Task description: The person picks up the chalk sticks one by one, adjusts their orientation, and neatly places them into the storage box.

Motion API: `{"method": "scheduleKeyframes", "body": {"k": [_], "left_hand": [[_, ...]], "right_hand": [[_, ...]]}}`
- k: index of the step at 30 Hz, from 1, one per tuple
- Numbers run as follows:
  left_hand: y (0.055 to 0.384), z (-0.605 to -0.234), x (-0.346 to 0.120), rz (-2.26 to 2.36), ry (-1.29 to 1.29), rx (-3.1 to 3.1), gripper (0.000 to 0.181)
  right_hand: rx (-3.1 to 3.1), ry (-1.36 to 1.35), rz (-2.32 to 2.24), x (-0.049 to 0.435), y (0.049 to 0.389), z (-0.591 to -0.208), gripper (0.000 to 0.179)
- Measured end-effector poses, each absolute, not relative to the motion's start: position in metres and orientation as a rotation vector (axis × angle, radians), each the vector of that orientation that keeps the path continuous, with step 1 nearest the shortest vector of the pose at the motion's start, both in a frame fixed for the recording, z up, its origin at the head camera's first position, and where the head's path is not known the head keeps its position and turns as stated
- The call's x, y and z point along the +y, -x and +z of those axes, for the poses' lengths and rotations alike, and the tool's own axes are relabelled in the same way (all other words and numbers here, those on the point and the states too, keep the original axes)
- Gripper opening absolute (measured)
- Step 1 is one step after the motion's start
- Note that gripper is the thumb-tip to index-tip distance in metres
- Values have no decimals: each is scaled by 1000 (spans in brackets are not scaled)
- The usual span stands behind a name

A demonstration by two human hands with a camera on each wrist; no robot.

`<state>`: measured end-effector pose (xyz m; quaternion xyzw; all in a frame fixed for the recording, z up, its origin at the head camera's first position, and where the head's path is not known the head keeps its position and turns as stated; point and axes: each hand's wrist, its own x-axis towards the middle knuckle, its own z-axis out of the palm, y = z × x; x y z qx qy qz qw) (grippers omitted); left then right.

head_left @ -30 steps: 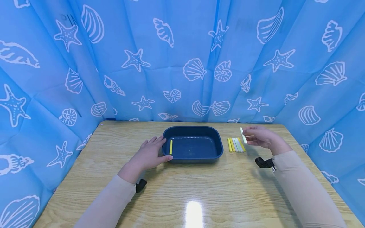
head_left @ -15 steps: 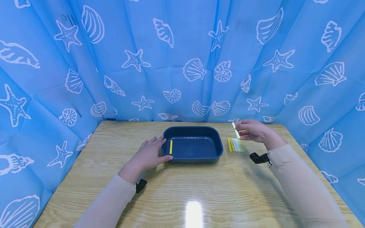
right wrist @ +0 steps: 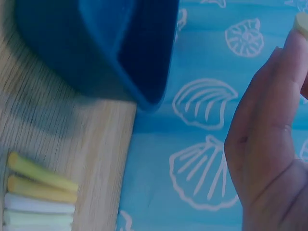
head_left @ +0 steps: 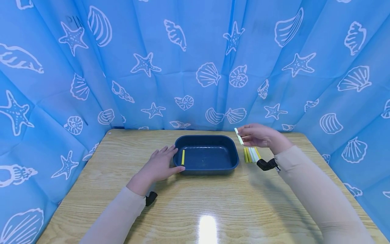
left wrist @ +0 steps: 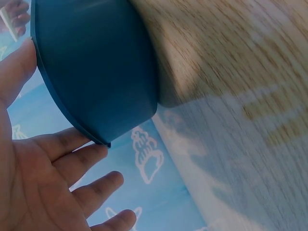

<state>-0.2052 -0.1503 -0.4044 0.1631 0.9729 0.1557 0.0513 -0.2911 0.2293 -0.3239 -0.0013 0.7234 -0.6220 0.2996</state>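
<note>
The dark-blue, round-cornered tub stands upright on the counter, a yellow stick inside at its left end. A pale stick is held up slantwise in the right grip near the right end; yellow and whitish sticks lie side by side just beside the tub.

In the head view, right of centre, the fingers of the right hand cover part of the pale stick, and a black wrist mount hides the lower right of the row of sticks. The left hand covers some of the dark blue tray's rim. Both sleeves run off the bottom edge. The right wrist view crops the tray at the top, the row at lower left, and the right hand at the right edge, leaving only the pale stick's tip.
</note>
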Motion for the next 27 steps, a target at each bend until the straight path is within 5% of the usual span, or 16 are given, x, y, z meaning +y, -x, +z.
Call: {"method": "scheduleKeyframes", "body": {"k": [21, 27], "left_hand": [[205, -403, -150, 476, -498, 2957, 88], [205, -403, -150, 472, -486, 2951, 89]], "right_hand": [[1861, -60, -1655, 177, 302, -331, 22], [1853, -42, -1618, 162, 304, -333, 35]]}}
